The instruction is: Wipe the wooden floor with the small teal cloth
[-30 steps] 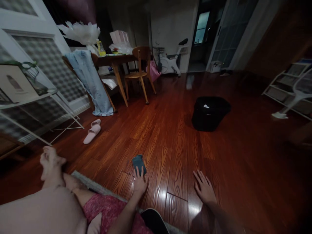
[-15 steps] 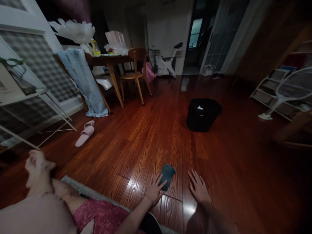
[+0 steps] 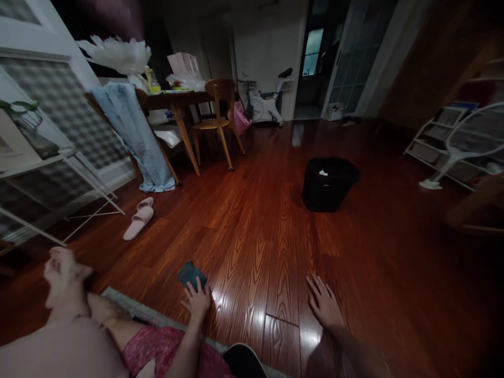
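I sit on a glossy red-brown wooden floor (image 3: 268, 236). My left hand (image 3: 197, 302) presses its fingers down on a small dark teal cloth (image 3: 189, 272) lying on the boards in front of my knee. My right hand (image 3: 325, 304) rests flat on the floor to the right, fingers spread, holding nothing. My bare foot (image 3: 63, 273) and my leg in pink shorts (image 3: 165, 344) lie at the lower left, on the edge of a grey rug (image 3: 137, 310).
A black bin (image 3: 328, 184) stands mid-floor ahead. A pink slipper (image 3: 138, 219) lies left, near a white wire rack (image 3: 59, 157). Behind are a table (image 3: 177, 97), a wooden chair (image 3: 218, 118), a hanging blue garment (image 3: 134, 136) and an exercise bike (image 3: 271, 102). A white fan (image 3: 464, 142) stands right.
My left hand slid the cloth right, close to my right hand, then back left across the boards. The right hand stayed flat in place.
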The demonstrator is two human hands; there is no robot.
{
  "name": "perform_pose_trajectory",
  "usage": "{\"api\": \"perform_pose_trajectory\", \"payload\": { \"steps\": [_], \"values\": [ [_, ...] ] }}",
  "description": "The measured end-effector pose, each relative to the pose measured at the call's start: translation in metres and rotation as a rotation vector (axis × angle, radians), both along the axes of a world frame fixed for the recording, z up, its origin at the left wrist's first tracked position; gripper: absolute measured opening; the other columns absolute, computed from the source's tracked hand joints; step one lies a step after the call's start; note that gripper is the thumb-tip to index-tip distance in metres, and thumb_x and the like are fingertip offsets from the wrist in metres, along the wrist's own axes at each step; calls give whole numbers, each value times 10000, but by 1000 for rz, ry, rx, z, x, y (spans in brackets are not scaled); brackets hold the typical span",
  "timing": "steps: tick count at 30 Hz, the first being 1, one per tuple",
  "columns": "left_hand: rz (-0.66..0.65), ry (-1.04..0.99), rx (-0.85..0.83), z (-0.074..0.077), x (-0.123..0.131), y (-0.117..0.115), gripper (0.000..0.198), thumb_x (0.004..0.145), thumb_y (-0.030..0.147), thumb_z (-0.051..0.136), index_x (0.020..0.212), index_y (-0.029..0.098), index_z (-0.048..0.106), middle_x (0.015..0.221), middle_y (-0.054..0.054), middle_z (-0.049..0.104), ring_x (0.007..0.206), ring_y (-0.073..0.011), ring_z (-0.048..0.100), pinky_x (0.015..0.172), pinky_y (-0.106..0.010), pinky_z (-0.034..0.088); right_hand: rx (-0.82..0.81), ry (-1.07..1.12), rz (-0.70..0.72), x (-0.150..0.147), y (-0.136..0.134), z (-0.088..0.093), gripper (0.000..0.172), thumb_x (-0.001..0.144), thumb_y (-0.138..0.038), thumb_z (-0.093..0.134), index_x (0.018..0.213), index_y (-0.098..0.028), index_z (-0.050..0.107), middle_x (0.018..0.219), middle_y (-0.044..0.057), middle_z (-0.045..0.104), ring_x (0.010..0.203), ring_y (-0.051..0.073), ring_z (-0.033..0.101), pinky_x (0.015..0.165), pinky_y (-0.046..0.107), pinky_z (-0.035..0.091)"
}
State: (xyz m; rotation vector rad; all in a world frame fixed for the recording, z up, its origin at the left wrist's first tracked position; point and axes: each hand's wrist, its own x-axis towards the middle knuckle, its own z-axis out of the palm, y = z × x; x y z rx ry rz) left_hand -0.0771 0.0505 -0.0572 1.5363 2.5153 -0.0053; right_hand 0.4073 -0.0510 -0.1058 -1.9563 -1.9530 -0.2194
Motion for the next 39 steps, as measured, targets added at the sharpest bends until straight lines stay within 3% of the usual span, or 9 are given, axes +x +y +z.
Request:
{"api": "perform_pose_trajectory", "payload": {
  "steps": [4,10,14,17,21,24,28,34,39],
  "values": [
    [-115,12,-52,6,32,-6,701,1004,493,395,1610,174,247,1640,-241,208,1498,-429,204,1152,-666,219,-7,2,-7,0,0,-1,620,958,-293,335,1578,-269,324,1587,71,428,1474,236,363,1180,488,315],
    [-726,-160,-91,23,101,-29,730,962,491,496,1608,247,260,1683,-123,69,1536,-366,50,1206,-590,162,0,-1,-1,0,0,0,630,949,-284,343,1579,-280,322,1586,63,431,1468,237,373,1176,485,324],
    [-1016,-283,-132,14,132,-45,744,953,501,526,1609,324,222,1691,-53,0,1540,-357,48,1207,-599,167,4,0,-2,0,0,2,645,944,-282,355,1587,-287,298,1590,60,425,1467,240,377,1174,489,330],
    [-1076,-294,-67,5,138,-47,660,997,513,460,1598,377,225,1697,-26,37,1541,-358,64,1201,-628,162,-8,10,-3,0,0,2,666,939,-279,362,1597,-299,261,1605,54,400,1477,244,360,1186,500,314],
    [-1018,-203,-13,8,125,-33,563,1022,494,432,1566,412,314,1690,-12,145,1535,-350,131,1211,-628,138,-21,20,1,0,0,1,666,944,-280,359,1600,-307,248,1612,51,389,1481,247,353,1192,508,303],
    [-870,-103,5,17,102,-15,550,1027,468,419,1565,384,340,1675,-34,211,1534,-330,152,1215,-606,146,-33,10,1,0,-1,3,651,951,-278,348,1596,-292,264,1603,65,403,1481,245,354,1180,505,321],
    [-584,23,14,21,49,12,556,1021,464,396,1564,351,362,1657,-71,261,1525,-338,185,1209,-619,102,-48,-9,4,-2,-4,9,641,961,-271,338,1597,-276,262,1607,70,395,1491,238,335,1184,495,318],
    [-247,67,-65,19,-27,49,613,1020,461,316,1606,289,258,1660,-142,234,1512,-355,227,1167,-666,177,-49,7,-1,-5,-6,11,660,959,-282,344,1607,-291,222,1610,57,390,1489,249,337,1189,507,308],
    [-91,18,-91,18,-25,88,712,1000,552,285,1609,185,244,1642,-226,227,1516,-380,189,1168,-664,157,-66,-12,-2,-6,-10,14,664,957,-282,352,1608,-271,225,1620,61,370,1504,246,305,1186,499,314]
  ]
}}
